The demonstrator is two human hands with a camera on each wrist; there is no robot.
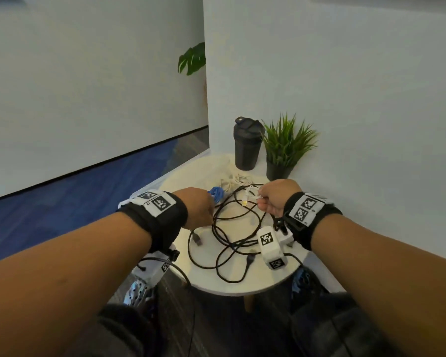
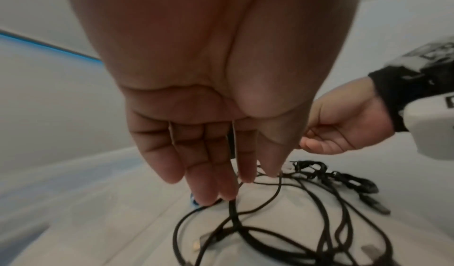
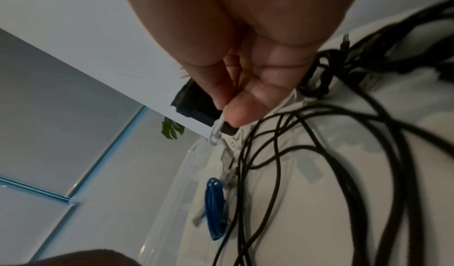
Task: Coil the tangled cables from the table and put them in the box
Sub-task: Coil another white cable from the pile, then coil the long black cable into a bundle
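Note:
Tangled black cables (image 1: 229, 243) sprawl over the round white table (image 1: 242, 288). My left hand (image 1: 198, 207) hangs over their left side with straight fingers (image 2: 209, 183), the tips touching a black cable (image 2: 233, 212) and holding nothing. My right hand (image 1: 273, 199) hovers above the tangle's far right, pinching a thin white cable (image 3: 216, 132) between thumb and finger (image 3: 240, 113). That white cable (image 1: 251, 190) runs down towards the table. A small blue coiled cable (image 1: 216, 195) lies beyond my left hand, also shown as a blue coil (image 3: 215, 208). I see no box for certain.
A pile of cream cable (image 1: 236, 180) lies at the back of the table. Behind it stand a black tumbler (image 1: 247, 144) and a potted plant (image 1: 285, 148) against the wall. A faint clear rim (image 3: 181, 163) shows left of the blue coil; what it is I cannot tell.

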